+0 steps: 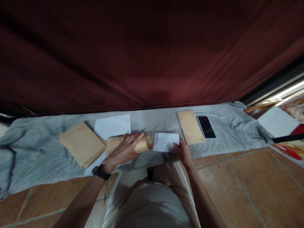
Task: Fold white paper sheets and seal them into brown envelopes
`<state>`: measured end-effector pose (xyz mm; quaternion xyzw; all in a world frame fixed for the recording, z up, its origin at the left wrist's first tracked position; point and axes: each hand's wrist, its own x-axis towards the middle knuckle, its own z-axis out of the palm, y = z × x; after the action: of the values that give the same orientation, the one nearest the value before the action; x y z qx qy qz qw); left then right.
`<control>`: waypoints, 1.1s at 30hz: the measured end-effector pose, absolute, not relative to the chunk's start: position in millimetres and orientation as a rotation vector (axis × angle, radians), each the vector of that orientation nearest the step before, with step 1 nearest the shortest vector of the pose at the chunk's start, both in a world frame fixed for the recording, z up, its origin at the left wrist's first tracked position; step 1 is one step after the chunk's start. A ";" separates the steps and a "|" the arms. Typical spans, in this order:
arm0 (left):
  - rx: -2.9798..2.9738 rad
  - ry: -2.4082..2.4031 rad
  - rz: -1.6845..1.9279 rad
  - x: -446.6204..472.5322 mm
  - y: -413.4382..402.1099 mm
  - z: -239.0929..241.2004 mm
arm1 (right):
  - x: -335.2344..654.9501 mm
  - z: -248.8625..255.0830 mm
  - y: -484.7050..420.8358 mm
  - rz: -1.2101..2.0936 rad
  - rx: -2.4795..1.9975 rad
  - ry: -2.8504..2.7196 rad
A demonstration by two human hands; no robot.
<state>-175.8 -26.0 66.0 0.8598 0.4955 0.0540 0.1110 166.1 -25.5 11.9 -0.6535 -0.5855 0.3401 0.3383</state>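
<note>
Counting two hands (152, 148), three brown envelopes (82, 143), three white sheets (113, 126).

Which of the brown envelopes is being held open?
The brown envelope under the left hand, its mouth bulged open toward the folded white paper at the right hand. The stack at left and the single envelope beside the phone lie flat.

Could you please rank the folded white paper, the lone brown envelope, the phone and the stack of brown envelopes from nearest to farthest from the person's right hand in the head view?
From the right hand:
1. Folded white paper, touching its fingers.
2. Lone brown envelope, just right and behind.
3. Phone, further right.
4. Stack of brown envelopes, far left.
</note>
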 end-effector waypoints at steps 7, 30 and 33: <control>2.504 1.449 0.136 -172.7 -23.6 70.8 | 182.0 17.3 -36.0 1.202 -1.476 -1.065; 2.496 1.424 0.095 -161.7 -20.1 67.0 | 184.2 37.1 -24.4 1.275 -1.418 -1.265; 2.521 1.418 0.105 -162.1 -19.8 64.6 | 184.3 33.1 -25.6 1.331 -1.406 -1.285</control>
<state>-162.1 -19.8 64.6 0.8643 0.4862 0.0358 0.1233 184.3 -25.6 33.1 -0.5552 -0.5073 0.5256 0.3977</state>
